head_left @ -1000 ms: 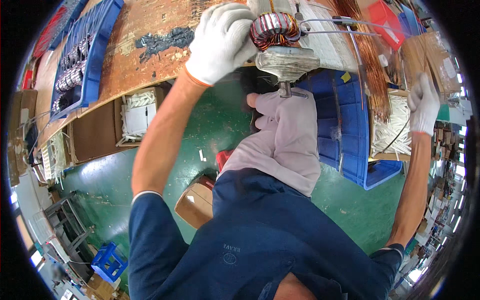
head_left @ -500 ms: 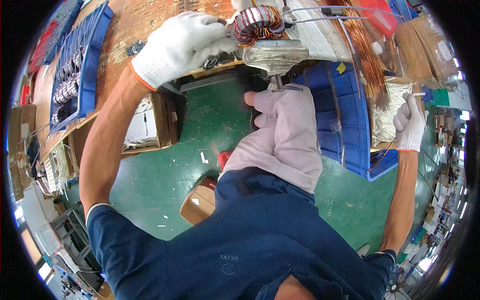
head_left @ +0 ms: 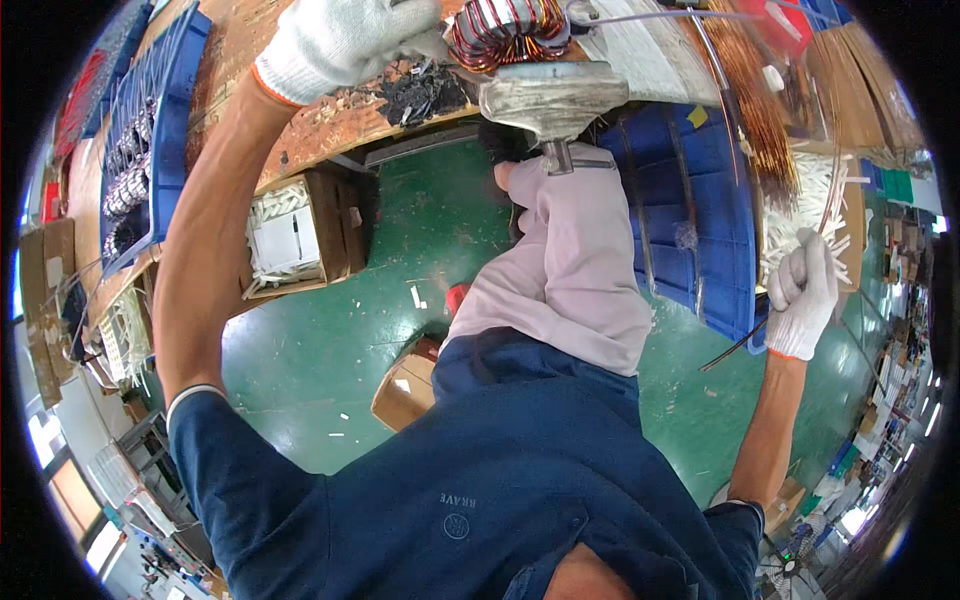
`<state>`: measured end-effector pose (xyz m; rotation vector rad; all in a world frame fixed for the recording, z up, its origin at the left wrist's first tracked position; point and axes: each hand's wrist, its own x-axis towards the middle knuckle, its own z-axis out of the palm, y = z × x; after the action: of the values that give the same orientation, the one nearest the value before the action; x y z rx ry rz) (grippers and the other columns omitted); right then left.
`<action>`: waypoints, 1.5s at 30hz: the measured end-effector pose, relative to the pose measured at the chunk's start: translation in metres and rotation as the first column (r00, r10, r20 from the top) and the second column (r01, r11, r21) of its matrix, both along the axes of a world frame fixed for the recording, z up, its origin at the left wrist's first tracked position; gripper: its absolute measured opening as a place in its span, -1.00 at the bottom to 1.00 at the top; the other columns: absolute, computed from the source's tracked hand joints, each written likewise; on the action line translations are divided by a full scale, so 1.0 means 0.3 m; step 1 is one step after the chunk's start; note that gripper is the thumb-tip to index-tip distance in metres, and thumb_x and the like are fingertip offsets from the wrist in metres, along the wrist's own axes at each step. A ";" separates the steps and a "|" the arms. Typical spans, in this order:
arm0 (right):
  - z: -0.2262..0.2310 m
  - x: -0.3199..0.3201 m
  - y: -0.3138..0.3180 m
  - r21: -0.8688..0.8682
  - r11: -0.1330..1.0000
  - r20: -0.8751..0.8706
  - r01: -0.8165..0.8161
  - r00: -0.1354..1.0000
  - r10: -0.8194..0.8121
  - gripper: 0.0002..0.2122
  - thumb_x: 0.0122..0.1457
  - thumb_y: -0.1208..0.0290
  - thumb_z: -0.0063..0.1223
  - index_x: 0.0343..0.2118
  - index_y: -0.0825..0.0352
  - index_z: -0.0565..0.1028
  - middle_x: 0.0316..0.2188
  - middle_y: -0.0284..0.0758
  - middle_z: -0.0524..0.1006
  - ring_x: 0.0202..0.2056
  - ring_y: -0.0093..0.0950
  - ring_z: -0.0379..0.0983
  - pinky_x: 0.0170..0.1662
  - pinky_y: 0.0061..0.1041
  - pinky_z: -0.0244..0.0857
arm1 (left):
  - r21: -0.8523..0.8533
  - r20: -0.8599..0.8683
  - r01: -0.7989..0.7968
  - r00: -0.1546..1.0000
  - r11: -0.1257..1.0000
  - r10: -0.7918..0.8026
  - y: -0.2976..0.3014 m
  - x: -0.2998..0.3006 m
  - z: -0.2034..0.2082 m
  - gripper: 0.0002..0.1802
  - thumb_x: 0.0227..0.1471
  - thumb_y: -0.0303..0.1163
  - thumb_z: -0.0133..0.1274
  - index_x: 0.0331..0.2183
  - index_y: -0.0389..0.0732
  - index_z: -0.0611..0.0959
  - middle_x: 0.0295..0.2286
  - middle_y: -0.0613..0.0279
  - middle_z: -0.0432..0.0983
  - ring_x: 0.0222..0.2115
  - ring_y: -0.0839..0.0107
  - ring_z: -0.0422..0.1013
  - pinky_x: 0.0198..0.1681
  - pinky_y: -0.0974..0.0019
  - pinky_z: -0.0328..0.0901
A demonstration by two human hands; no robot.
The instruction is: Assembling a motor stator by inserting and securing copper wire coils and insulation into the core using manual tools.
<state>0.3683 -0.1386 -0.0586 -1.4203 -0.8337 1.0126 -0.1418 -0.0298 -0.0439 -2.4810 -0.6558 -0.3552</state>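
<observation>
My left hand [head_left: 345, 40], in a white knit glove, is at the bench's top edge with its fingers bent together beside a ring-shaped coil [head_left: 508, 35]; what they grip is hidden. Copper-coloured wire is wound round the coil, which sits over a worn grey clamp block [head_left: 555, 98] with a metal screw below. Out to the right, my right hand [head_left: 805, 285], also gloved, is closed round a thin copper wire [head_left: 735, 345]. One part of the wire hangs out below the fist and another rises above it.
A bundle of copper wires [head_left: 765, 120] hangs over the right bench edge, above a box of white sleeves [head_left: 805, 205]. Blue crates [head_left: 690, 220] stand below. At left are a blue tray [head_left: 175, 130] of wound coils and a cardboard box [head_left: 310, 250]. Black scraps [head_left: 425, 92] litter the bench.
My right hand has moved down and slightly inward, and a longer stretch of wire now shows above it. My left hand and the coil appear higher in view, uncovering the black scraps.
</observation>
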 end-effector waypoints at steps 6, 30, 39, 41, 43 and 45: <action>0.067 -0.078 -0.087 0.180 0.980 0.042 0.084 0.995 -0.092 -0.73 0.48 0.31 -0.04 -0.08 0.49 0.51 -0.63 -0.58 0.07 -0.68 -0.78 -0.12 -0.65 -0.63 -0.26 | -0.168 0.533 -0.084 0.831 0.982 0.162 -0.106 0.045 -0.106 -0.37 0.13 0.17 0.18 -0.06 -0.21 0.64 -0.21 -0.04 0.53 -0.20 -0.08 0.47 -0.04 -0.03 0.34; -0.053 -0.219 -0.391 0.158 0.787 0.814 -0.597 0.530 0.238 -0.89 0.27 0.50 0.14 -0.21 0.39 0.61 -0.39 -0.23 0.67 -0.47 -0.44 0.56 -0.37 -0.47 0.41 | -0.244 0.451 -0.588 0.635 0.771 0.627 -0.100 -0.068 -0.058 -0.56 0.14 -0.30 0.21 0.05 -0.16 0.63 -0.16 0.04 0.61 -0.13 0.14 0.56 -0.05 0.15 0.44; -0.195 -0.159 -0.528 -0.137 0.674 0.592 -0.726 0.486 0.643 -0.89 0.26 0.48 0.18 -0.26 0.41 0.64 -0.52 -0.22 0.59 -0.54 -0.31 0.55 -0.39 -0.41 0.43 | -0.429 0.312 0.893 0.005 0.136 0.950 -0.566 0.286 -0.125 -0.39 0.18 -0.09 0.29 0.05 -0.36 0.53 -0.22 -0.02 0.61 -0.59 0.42 0.52 -0.52 0.36 0.43; -0.221 -0.101 -0.566 -0.376 0.604 0.312 -0.702 0.518 0.796 -0.88 0.29 0.50 0.16 -0.23 0.44 0.63 -0.55 -0.21 0.57 -0.56 -0.39 0.53 -0.42 -0.43 0.42 | -0.287 0.302 0.947 -0.054 0.145 0.952 -0.575 0.368 -0.167 -0.51 0.22 -0.13 0.26 -0.06 -0.34 0.54 -0.31 0.09 0.60 -0.57 0.44 0.52 -0.50 0.39 0.44; -0.158 -0.207 -0.531 -0.377 0.634 0.251 -0.676 0.584 0.772 -0.88 0.30 0.51 0.12 -0.23 0.45 0.61 -0.58 -0.26 0.55 -0.57 -0.51 0.51 -0.45 -0.47 0.39 | -0.432 0.260 0.895 0.004 0.112 0.966 -0.584 0.490 -0.167 -0.64 0.29 -0.23 0.17 -0.09 -0.33 0.55 -0.39 0.14 0.60 -0.57 0.49 0.51 -0.48 0.40 0.44; -0.091 -0.354 -0.465 -0.177 0.734 0.451 -0.655 0.609 0.653 -0.81 0.38 0.49 -0.03 -0.15 0.52 0.56 -0.59 -0.39 0.49 -0.61 -0.66 0.40 -0.52 -0.63 0.27 | -0.380 0.250 0.884 0.380 -0.270 0.891 -0.627 0.589 -0.126 -0.75 0.33 -0.31 0.10 -0.11 -0.30 0.57 -0.42 0.20 0.61 -0.54 0.56 0.49 -0.45 0.44 0.42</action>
<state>0.2621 -0.2780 -0.0857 -1.4025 -1.8424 1.1926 0.0348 -0.2180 -0.0816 -3.0234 -2.7069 -2.9465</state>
